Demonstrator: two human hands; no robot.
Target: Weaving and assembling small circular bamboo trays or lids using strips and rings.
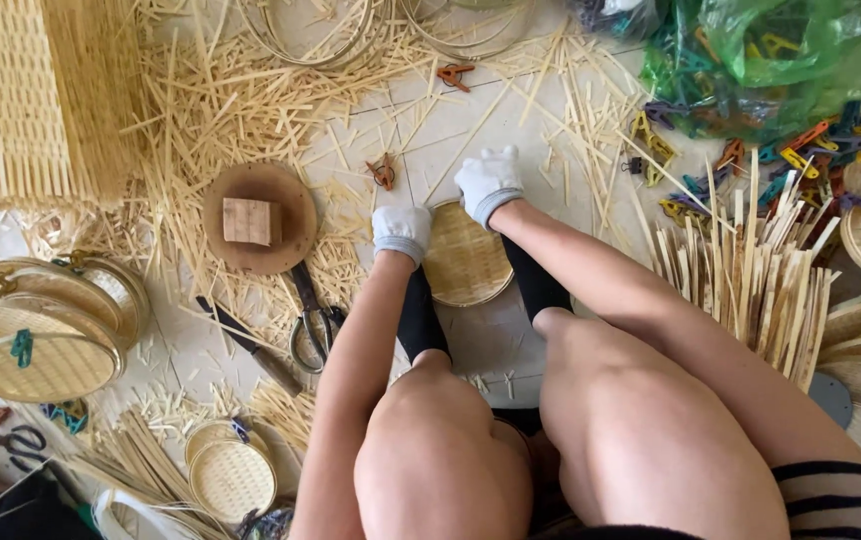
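Note:
I sit over a small round woven bamboo tray lying on the floor between my feet. My left hand, in a white glove, grips the tray's left rim. On the tray's upper right rim rests my right hand, also white-gloved, with fingers curled over the edge. Black socks flank the tray on both sides.
A round wooden block with a small square piece on top, scissors and a knife lie to the left. Stacked woven trays sit far left, bamboo strips right, coloured clips and a green bag upper right.

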